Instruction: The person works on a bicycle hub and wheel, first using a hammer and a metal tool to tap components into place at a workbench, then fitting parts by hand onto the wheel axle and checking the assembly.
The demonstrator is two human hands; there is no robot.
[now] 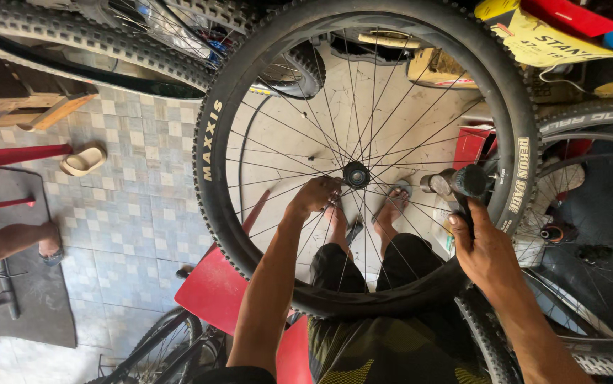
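Observation:
A bicycle wheel with a knobby black tyre (pixel 210 206) stands upright on my lap, its thin spokes meeting at a dark hub (pixel 355 174). My left hand (pixel 313 196) reaches through the spokes and closes its fingers on them just left of the hub. My right hand (pixel 486 245) is at the rim's right side, gripping the handle of a black pump-like tool (pixel 463 183) whose head points at the rim. My feet in sandals show through the wheel on the floor below.
More wheels and tyres (pixel 86 39) lean at the top and on the right (pixel 591 235). A red stool (pixel 214 288) is under me. Another person's leg (pixel 8 242) and a loose sandal (pixel 82 160) lie on the tiled floor at left, next to a wooden bench (pixel 15 99).

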